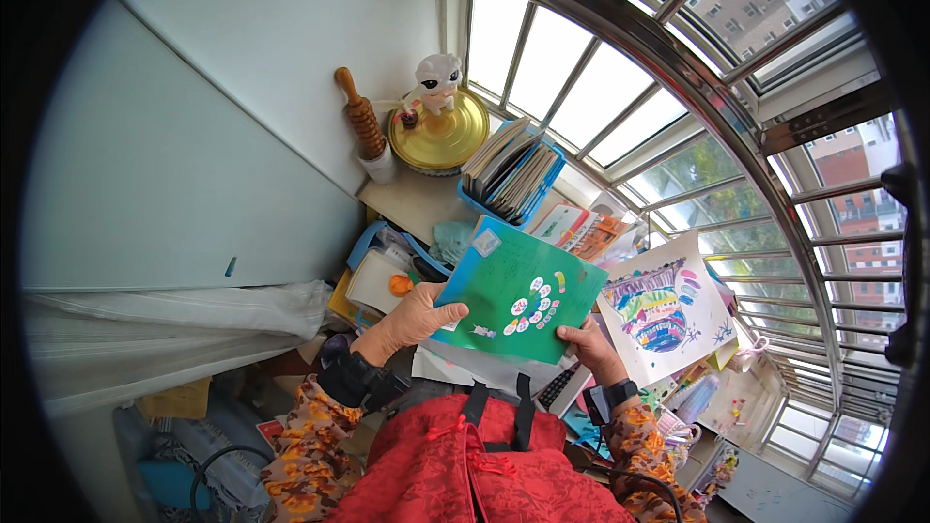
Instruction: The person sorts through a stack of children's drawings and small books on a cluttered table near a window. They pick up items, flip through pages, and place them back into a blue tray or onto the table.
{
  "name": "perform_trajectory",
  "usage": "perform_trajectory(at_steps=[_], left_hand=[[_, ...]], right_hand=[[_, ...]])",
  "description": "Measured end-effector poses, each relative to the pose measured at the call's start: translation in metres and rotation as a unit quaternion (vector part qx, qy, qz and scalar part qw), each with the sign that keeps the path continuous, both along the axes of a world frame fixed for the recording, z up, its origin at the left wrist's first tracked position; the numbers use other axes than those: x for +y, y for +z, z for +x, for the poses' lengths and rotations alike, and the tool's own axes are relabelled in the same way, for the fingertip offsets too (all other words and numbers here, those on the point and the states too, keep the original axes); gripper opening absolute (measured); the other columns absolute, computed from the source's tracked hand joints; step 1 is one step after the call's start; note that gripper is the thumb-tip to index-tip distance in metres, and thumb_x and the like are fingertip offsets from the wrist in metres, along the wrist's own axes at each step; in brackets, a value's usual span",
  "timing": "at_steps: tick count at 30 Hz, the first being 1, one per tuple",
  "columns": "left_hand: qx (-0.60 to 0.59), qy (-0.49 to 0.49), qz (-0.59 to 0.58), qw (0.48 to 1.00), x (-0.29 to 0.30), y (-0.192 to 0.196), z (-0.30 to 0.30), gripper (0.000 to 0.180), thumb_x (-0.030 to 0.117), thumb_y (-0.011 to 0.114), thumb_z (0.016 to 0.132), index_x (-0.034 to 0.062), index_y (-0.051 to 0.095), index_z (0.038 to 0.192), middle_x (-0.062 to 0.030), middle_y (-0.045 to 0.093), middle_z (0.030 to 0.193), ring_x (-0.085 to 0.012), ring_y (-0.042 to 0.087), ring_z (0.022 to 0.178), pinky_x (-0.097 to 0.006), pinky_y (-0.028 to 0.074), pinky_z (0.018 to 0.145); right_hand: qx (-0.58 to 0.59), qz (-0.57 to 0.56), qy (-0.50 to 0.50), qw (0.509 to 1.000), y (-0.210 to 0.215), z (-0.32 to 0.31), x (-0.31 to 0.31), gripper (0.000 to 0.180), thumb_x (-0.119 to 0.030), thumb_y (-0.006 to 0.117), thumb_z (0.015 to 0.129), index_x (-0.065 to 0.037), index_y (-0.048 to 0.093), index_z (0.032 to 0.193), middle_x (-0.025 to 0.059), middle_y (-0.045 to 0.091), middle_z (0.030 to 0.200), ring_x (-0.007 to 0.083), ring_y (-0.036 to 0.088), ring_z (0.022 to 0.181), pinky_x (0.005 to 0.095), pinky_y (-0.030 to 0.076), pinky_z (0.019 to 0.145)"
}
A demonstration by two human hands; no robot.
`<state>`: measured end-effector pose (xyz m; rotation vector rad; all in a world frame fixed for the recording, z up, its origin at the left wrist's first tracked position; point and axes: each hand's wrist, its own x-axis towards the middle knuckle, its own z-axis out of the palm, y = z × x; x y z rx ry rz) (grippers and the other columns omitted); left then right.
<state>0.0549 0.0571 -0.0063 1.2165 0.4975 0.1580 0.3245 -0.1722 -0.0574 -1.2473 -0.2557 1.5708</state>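
A green book (pixel 513 295) with a blue spine edge and round pictures on its cover is held up in front of me. My left hand (pixel 418 318) grips its left side, thumb lying on the cover. The lower right corner is pinched by my right hand (pixel 591 349), its thumb on top. Just right of the book stands a white sheet with a colourful drawing (pixel 659 305), close to my right hand. Beyond the book, a blue basket (pixel 554 174) holds upright books and folders. Left of it lies a blue container with papers (pixel 392 250).
At the back stand a gold round tin (pixel 441 140) with a white figurine (pixel 438 82) on it, and a wooden massage roller (pixel 362 121) in a white cup. Barred windows (pixel 581 77) curve along the right. A pale cabinet (pixel 184 194) and white curtain (pixel 174 329) are on the left.
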Motion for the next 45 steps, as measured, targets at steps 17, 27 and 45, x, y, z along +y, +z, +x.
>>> perform_trajectory(at_steps=[17,27,45], left_hand=[[0.027,0.041,0.227,0.973,-0.003,0.027,0.022,0.028,0.021,0.066,0.091,0.0041,0.067,0.113,-0.016,0.069,0.088,-0.0199,0.064,0.073,-0.031,0.049,0.069],[-0.023,0.042,-0.021,0.999,-0.002,-0.019,0.04,0.031,0.024,0.066,0.093,0.0022,0.065,0.115,0.0,0.067,0.092,-0.0054,0.055,0.081,-0.025,0.047,0.072],[-0.05,-0.019,-0.414,0.909,0.06,-0.117,0.11,0.042,0.008,0.062,0.088,0.0016,0.053,0.129,-0.0098,0.064,0.116,-0.0183,0.067,0.098,-0.033,0.058,0.082]], right_hand=[[-0.248,-0.116,-0.09,0.957,-0.017,0.022,0.026,0.018,-0.01,0.052,0.094,-0.01,0.065,0.106,-0.0026,0.06,0.08,0.0038,0.049,0.061,0.0185,0.036,0.048],[0.082,0.005,-0.185,0.979,0.01,0.032,0.006,0.068,-0.057,0.051,0.094,-0.005,0.044,0.137,0.0087,0.057,0.128,0.0237,0.058,0.113,0.0406,0.048,0.097],[-0.072,-0.062,-0.181,0.979,0.065,0.06,0.04,0.051,-0.003,0.062,0.081,0.002,0.049,0.13,0.0134,0.062,0.12,0.0242,0.065,0.101,0.035,0.055,0.087]])
